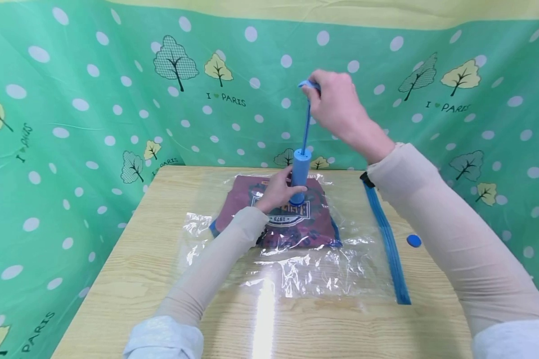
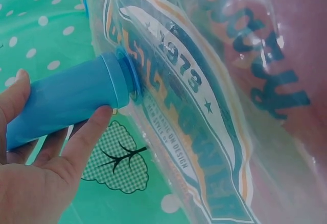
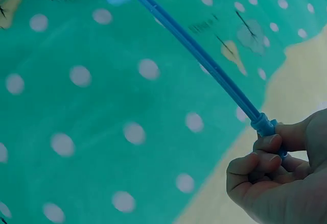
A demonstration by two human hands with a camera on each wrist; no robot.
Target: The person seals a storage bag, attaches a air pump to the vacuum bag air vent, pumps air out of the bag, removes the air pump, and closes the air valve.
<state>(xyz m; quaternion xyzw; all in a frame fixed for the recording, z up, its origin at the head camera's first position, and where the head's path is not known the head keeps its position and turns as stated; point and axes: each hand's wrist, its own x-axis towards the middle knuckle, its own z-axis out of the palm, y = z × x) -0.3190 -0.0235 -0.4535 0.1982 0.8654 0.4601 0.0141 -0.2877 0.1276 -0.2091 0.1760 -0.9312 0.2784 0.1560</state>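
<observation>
Head view: blue pump (image 1: 300, 169), long axis near-vertical, handle (image 1: 304, 84) up, in grasp of both hands (image 1: 279, 191) (image 1: 337, 102).

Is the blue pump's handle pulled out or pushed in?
Pulled out: a long rod shows between the pump body and the handle in the right hand.

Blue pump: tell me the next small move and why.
Probably push the handle down: the right grip holds it high, the rod stands drawn out of the barrel, and the left grip holds that barrel against the clear bag.
</observation>
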